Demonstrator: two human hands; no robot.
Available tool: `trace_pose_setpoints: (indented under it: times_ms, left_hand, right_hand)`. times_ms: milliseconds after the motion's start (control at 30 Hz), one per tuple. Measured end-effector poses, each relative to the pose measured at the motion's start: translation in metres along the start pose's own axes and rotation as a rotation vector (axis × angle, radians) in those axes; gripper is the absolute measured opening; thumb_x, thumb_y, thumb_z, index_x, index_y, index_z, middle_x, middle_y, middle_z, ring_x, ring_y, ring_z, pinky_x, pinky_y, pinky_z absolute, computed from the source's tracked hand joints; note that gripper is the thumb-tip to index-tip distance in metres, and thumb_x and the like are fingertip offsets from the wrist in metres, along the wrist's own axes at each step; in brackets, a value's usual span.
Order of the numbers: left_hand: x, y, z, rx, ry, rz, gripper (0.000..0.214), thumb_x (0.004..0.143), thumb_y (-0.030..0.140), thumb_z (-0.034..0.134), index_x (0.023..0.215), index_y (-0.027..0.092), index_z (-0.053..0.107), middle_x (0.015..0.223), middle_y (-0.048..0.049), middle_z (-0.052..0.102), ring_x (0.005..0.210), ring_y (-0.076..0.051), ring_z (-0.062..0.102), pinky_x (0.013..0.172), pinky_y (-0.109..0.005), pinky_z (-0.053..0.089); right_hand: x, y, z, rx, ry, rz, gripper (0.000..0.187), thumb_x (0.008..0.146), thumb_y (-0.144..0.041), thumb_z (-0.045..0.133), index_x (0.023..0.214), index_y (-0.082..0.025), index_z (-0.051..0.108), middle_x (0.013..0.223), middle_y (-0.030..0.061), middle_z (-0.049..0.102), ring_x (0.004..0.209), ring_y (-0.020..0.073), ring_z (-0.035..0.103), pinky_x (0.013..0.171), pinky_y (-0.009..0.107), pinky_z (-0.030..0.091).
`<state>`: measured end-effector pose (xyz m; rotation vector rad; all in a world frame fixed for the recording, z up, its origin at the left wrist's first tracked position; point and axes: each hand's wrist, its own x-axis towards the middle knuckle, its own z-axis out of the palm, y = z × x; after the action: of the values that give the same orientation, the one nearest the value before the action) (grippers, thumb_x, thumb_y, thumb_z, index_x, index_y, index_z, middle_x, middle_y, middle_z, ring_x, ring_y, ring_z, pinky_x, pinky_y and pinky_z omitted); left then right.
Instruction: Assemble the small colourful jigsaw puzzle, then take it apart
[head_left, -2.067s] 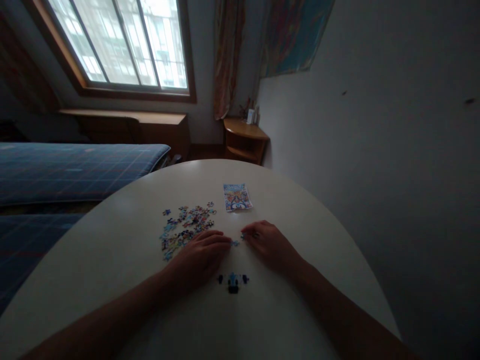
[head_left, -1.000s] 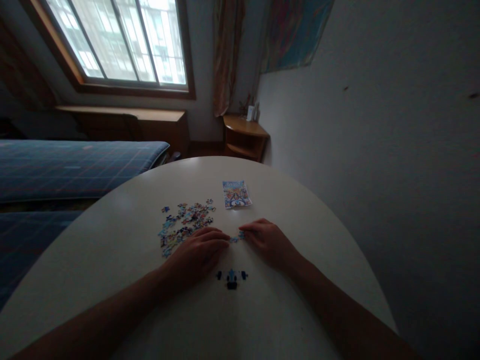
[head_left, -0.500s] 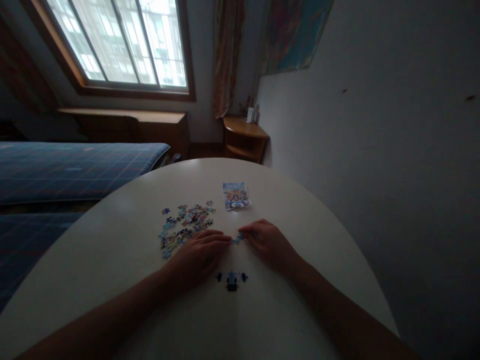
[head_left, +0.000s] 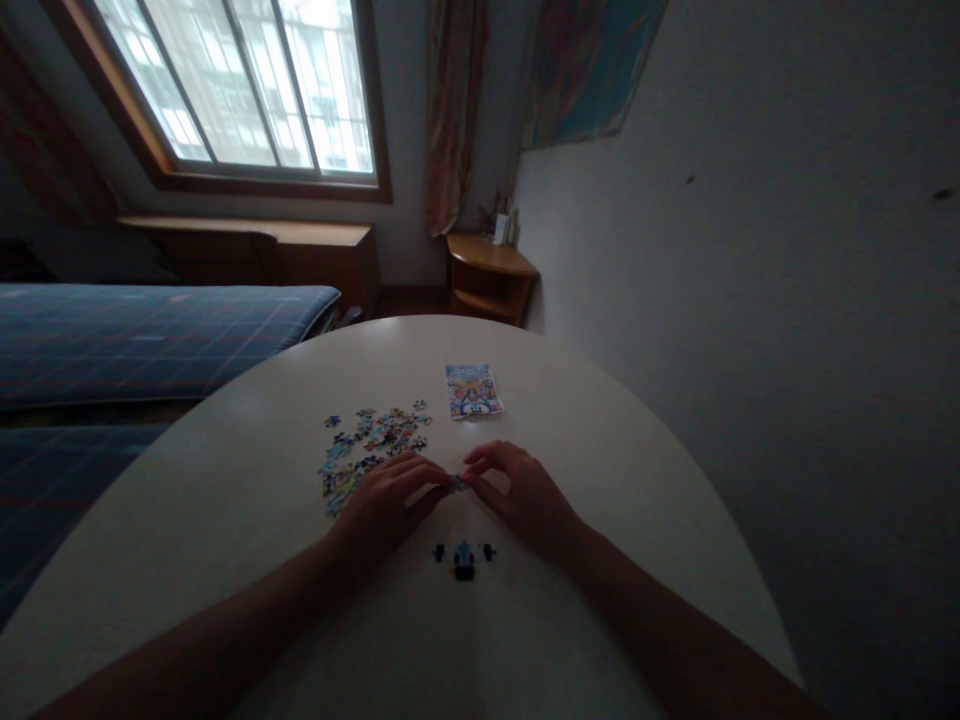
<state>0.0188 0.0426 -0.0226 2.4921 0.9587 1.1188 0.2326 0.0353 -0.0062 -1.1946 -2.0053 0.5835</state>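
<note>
Small light-blue jigsaw puzzle pieces [head_left: 457,483] lie between my fingertips, partly covered by them. My left hand [head_left: 397,492] is closed, its thumb and fingers pinching the pieces from the left. From the right, my right hand [head_left: 521,488] curls its thumb and forefinger to the same pieces. Nearer to me on the table sits a small joined section of puzzle [head_left: 464,560], pale with black parts. A loose heap of jigsaw pieces [head_left: 390,428] spreads beyond and left of my left hand, which hides some of it.
A colourful printed packet [head_left: 474,392] lies on the round white table [head_left: 600,440], beyond my hands. Left of the table is a bed with a blue plaid mattress [head_left: 165,340]. A wooden corner shelf [head_left: 491,256] stands behind, and a wall rises on the right.
My right hand has moved a little left, closer to my left hand. The blue pieces between the hands have shifted left and are more covered. The joined section stays in place.
</note>
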Motion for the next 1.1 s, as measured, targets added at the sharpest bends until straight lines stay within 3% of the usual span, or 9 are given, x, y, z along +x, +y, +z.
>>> trace_pose_setpoints:
  times_ms: [267, 400, 667, 1100]
  left_hand:
    - [0.002, -0.004, -0.003, 0.139, -0.044, -0.170, 0.016, 0.094, 0.022, 0.056, 0.086, 0.022, 0.070, 0.081, -0.0020, 0.070, 0.078, -0.017, 0.066, 0.071, -0.029, 0.053]
    - [0.003, -0.004, -0.003, 0.144, -0.100, -0.137, 0.018, 0.095, 0.022, 0.055, 0.085, 0.022, 0.070, 0.078, -0.0017, 0.070, 0.082, -0.019, 0.064, 0.075, -0.030, 0.053]
    - [0.001, -0.010, -0.002, 0.149, -0.176, -0.090, 0.019, 0.096, 0.026, 0.056, 0.086, 0.022, 0.072, 0.085, -0.0024, 0.072, 0.085, -0.019, 0.063, 0.079, -0.031, 0.050]
    - [0.001, -0.010, 0.000, 0.141, -0.148, -0.107, 0.017, 0.095, 0.026, 0.058, 0.085, 0.022, 0.071, 0.083, -0.0012, 0.071, 0.085, -0.019, 0.061, 0.078, -0.032, 0.050]
  right_hand:
    - [0.002, 0.006, -0.011, -0.089, -0.026, -0.016, 0.023, 0.082, -0.017, 0.071, 0.105, -0.021, 0.069, 0.101, 0.0041, 0.073, 0.101, 0.0193, 0.063, 0.094, 0.036, 0.046]
    - [0.002, 0.007, -0.011, -0.187, -0.094, -0.018, 0.023, 0.081, -0.021, 0.074, 0.104, -0.023, 0.073, 0.106, 0.0056, 0.072, 0.106, 0.0224, 0.060, 0.097, 0.040, 0.044]
    - [0.002, 0.012, -0.007, -0.222, -0.124, -0.037, 0.013, 0.083, -0.021, 0.072, 0.095, -0.024, 0.077, 0.097, 0.0046, 0.072, 0.098, 0.0207, 0.060, 0.091, 0.037, 0.045]
    - [0.004, 0.011, -0.005, -0.233, -0.116, -0.058, 0.008, 0.083, -0.023, 0.074, 0.089, -0.023, 0.077, 0.093, 0.0044, 0.072, 0.097, 0.0210, 0.060, 0.090, 0.037, 0.044]
